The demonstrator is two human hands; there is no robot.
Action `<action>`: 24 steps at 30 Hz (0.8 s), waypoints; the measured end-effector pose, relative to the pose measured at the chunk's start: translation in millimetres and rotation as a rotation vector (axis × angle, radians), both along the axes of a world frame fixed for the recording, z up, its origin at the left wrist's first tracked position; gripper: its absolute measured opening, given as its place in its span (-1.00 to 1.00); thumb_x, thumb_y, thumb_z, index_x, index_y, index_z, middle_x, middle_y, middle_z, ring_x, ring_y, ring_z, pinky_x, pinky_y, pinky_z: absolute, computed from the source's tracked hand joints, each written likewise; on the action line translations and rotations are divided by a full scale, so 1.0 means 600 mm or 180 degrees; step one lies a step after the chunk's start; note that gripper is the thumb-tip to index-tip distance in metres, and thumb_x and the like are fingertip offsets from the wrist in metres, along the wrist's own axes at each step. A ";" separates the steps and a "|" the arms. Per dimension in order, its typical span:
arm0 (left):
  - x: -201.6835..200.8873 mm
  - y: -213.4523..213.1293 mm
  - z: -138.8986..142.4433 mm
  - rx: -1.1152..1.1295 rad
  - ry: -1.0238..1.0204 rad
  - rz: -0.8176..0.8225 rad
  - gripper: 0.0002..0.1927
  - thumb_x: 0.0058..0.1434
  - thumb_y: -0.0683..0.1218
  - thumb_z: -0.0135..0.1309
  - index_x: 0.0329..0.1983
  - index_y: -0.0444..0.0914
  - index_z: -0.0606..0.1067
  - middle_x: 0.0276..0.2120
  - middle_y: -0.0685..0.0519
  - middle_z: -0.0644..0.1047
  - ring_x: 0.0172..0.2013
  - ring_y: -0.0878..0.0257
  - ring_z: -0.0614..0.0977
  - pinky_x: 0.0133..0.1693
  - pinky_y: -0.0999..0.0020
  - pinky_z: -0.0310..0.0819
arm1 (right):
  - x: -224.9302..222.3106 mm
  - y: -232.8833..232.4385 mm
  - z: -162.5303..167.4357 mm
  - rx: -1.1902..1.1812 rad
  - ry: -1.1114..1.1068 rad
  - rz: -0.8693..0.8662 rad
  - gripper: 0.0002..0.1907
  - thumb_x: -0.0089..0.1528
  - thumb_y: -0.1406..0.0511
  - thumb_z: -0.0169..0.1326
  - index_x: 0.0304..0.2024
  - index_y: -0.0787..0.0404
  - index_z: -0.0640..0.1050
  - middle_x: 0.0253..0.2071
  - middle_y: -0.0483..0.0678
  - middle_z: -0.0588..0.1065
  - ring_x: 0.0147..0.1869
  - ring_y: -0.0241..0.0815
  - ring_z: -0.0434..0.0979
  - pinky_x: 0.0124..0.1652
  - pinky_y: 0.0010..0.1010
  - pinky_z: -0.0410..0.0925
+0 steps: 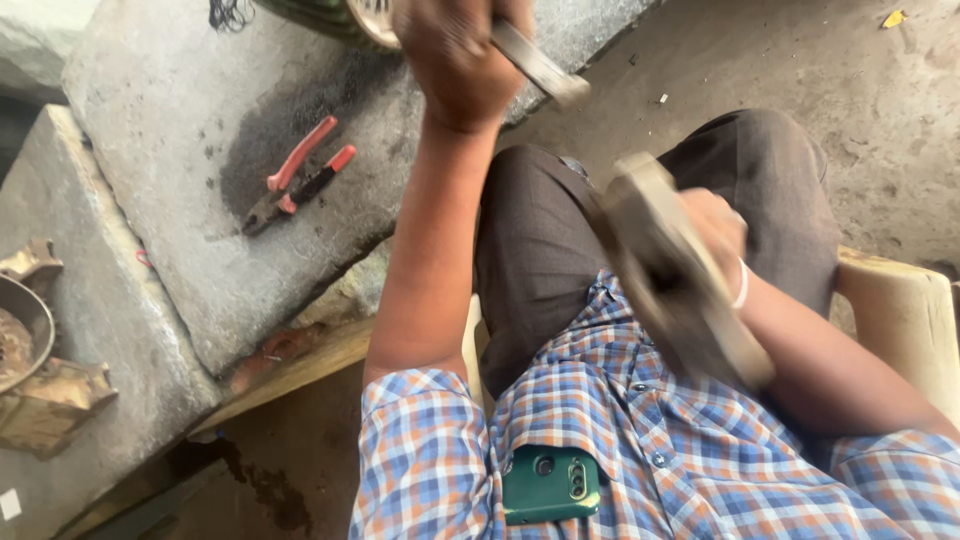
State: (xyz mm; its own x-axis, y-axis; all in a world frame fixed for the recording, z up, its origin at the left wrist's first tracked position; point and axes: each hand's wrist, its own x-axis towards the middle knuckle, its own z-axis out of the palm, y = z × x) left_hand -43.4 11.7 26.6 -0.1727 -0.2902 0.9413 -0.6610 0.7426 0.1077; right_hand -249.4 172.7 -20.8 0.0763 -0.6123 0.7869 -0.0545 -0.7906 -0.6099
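1. A green phone (551, 485) sits in the chest pocket of the checked shirt (690, 450), low in the view. It is a rounded rectangle lying sideways, its back with the camera lenses facing out, so its screen is hidden.
2. A small white square (10, 504), perhaps a label or a scrap, lies far left of the phone, at the frame's edge.

Two hands counted: left hand (462, 55), right hand (712, 232). One flat metal bar (538, 64). One blurred wooden mallet (680, 275). One pair of red-handled pliers (298, 178). One green phone (551, 484). Two stone slabs (150, 100) noted.
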 end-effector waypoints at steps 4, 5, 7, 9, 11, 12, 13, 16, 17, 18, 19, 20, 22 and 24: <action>-0.003 0.020 -0.007 -0.0263 -0.0131 0.0026 -0.81 0.35 -0.15 -0.01 -0.42 -0.16 0.46 -0.55 0.14 0.37 -0.50 0.23 0.45 -0.34 0.22 0.40 | -0.009 0.017 0.012 -0.0266 -0.0855 0.0651 -0.81 0.26 0.28 0.18 -0.36 0.17 0.44 -0.57 -0.09 0.38 -0.56 -0.21 0.43 -0.48 -0.37 0.37; -0.004 0.025 -0.007 -0.0346 -0.0111 -0.0021 -0.84 0.38 -0.14 0.00 -0.35 -0.19 0.50 -0.52 0.13 0.39 -0.46 0.22 0.49 -0.31 0.20 0.45 | -0.013 0.017 0.009 -0.0242 -0.0798 0.0632 -0.81 0.26 0.27 0.18 -0.36 0.18 0.44 -0.57 -0.09 0.39 -0.55 -0.21 0.43 -0.47 -0.37 0.37; -0.001 0.031 -0.002 -0.0142 -0.0191 -0.0034 -0.84 0.42 -0.14 0.04 -0.33 -0.17 0.48 -0.47 0.13 0.41 -0.42 0.22 0.50 -0.28 0.21 0.46 | -0.010 -0.004 -0.004 0.0310 -0.0259 0.0319 -0.81 0.26 0.26 0.18 -0.34 0.18 0.45 -0.56 -0.09 0.40 -0.54 -0.21 0.44 -0.47 -0.38 0.38; 0.006 0.034 0.004 -0.0022 -0.0171 -0.0038 -0.84 0.41 -0.14 0.04 -0.34 -0.16 0.46 -0.45 0.11 0.40 -0.42 0.21 0.48 -0.29 0.19 0.41 | -0.016 -0.024 -0.017 0.0913 0.0014 0.0156 -0.81 0.26 0.25 0.18 -0.32 0.19 0.46 -0.54 -0.09 0.41 -0.53 -0.22 0.45 -0.46 -0.38 0.39; 0.014 0.024 0.012 -0.0087 -0.0049 -0.0044 -0.85 0.35 -0.14 -0.01 -0.38 -0.19 0.42 -0.47 0.08 0.37 -0.46 0.17 0.43 -0.35 0.15 0.31 | -0.031 -0.022 -0.024 0.0968 -0.0203 0.0285 -0.81 0.26 0.24 0.18 -0.30 0.20 0.46 -0.53 -0.09 0.42 -0.52 -0.22 0.46 -0.46 -0.39 0.39; 0.013 0.024 0.010 -0.0104 -0.0159 -0.0009 -0.86 0.36 -0.13 -0.02 -0.35 -0.20 0.46 -0.49 0.10 0.36 -0.48 0.20 0.42 -0.36 0.17 0.31 | -0.038 -0.011 -0.025 0.0811 -0.0379 0.0403 -0.81 0.26 0.24 0.17 -0.29 0.20 0.47 -0.53 -0.09 0.42 -0.51 -0.23 0.47 -0.46 -0.39 0.40; 0.010 0.023 0.006 -0.0124 -0.0276 0.0006 -0.85 0.38 -0.12 -0.03 -0.31 -0.21 0.50 -0.52 0.13 0.35 -0.50 0.23 0.41 -0.38 0.19 0.31 | -0.045 -0.005 -0.026 0.0658 -0.0598 0.0554 -0.80 0.26 0.23 0.17 -0.29 0.21 0.47 -0.52 -0.09 0.43 -0.51 -0.23 0.47 -0.45 -0.39 0.40; 0.002 0.020 -0.014 -0.0132 -0.0300 0.0025 -0.75 0.46 -0.05 -0.03 -0.37 -0.19 0.46 -0.55 0.15 0.38 -0.53 0.27 0.41 -0.39 0.23 0.31 | -0.040 0.013 -0.028 0.0043 -0.0871 0.0744 -0.79 0.26 0.22 0.17 -0.26 0.22 0.48 -0.51 -0.09 0.44 -0.49 -0.23 0.48 -0.45 -0.40 0.41; 0.002 0.019 -0.022 -0.0126 -0.0254 0.0007 -0.68 0.50 -0.02 -0.03 -0.41 -0.18 0.41 -0.56 0.15 0.39 -0.53 0.27 0.42 -0.39 0.24 0.31 | -0.036 0.017 -0.028 -0.0074 -0.0896 0.0761 -0.79 0.26 0.21 0.17 -0.25 0.22 0.48 -0.50 -0.09 0.44 -0.49 -0.24 0.49 -0.44 -0.41 0.41; 0.006 0.018 -0.028 -0.0114 -0.0289 0.0034 -0.68 0.52 -0.02 -0.05 -0.40 -0.18 0.41 -0.54 0.14 0.40 -0.51 0.25 0.43 -0.37 0.24 0.33 | -0.024 0.002 -0.030 0.0106 -0.0687 0.0660 -0.78 0.26 0.21 0.17 -0.24 0.22 0.49 -0.50 -0.09 0.45 -0.48 -0.24 0.49 -0.44 -0.41 0.41; 0.011 0.017 -0.034 -0.0093 -0.0321 0.0055 -0.67 0.55 -0.01 -0.07 -0.38 -0.18 0.40 -0.52 0.12 0.41 -0.49 0.22 0.45 -0.34 0.24 0.34 | -0.017 -0.009 -0.030 0.0368 -0.0426 0.0538 -0.77 0.26 0.20 0.17 -0.23 0.23 0.49 -0.49 -0.09 0.45 -0.48 -0.24 0.50 -0.44 -0.41 0.42; 0.017 0.012 -0.037 -0.0073 -0.0349 0.0077 -0.66 0.58 -0.01 -0.09 -0.37 -0.19 0.40 -0.51 0.10 0.41 -0.46 0.19 0.46 -0.32 0.24 0.36 | -0.008 -0.020 -0.030 0.0737 -0.0025 0.0335 -0.77 0.26 0.20 0.17 -0.22 0.23 0.49 -0.48 -0.09 0.46 -0.47 -0.24 0.50 -0.44 -0.42 0.42; 0.028 0.003 -0.041 -0.0065 -0.0211 0.0187 -0.64 0.50 -0.01 -0.08 -0.47 -0.15 0.35 -0.58 0.18 0.36 -0.56 0.27 0.38 -0.38 0.27 0.30 | -0.006 -0.033 -0.022 0.1108 0.0047 0.0284 -0.75 0.26 0.19 0.16 -0.21 0.24 0.50 -0.47 -0.09 0.47 -0.46 -0.25 0.51 -0.43 -0.42 0.43; 0.030 -0.001 -0.042 -0.0141 -0.0223 0.0182 -0.68 0.46 -0.02 -0.09 -0.44 -0.19 0.41 -0.63 0.21 0.33 -0.61 0.30 0.35 -0.43 0.29 0.26 | -0.014 -0.032 -0.012 0.0979 -0.0310 0.0484 -0.74 0.26 0.18 0.16 -0.19 0.25 0.51 -0.46 -0.09 0.48 -0.45 -0.25 0.52 -0.42 -0.43 0.43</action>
State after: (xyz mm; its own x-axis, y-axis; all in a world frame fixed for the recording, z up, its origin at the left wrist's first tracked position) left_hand -25.1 11.2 1.5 -0.2227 -0.2598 0.9396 -0.7072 0.7064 0.0277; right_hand -257.9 153.5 -28.1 0.1184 -0.8091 0.5756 0.1197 -0.5639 -0.8172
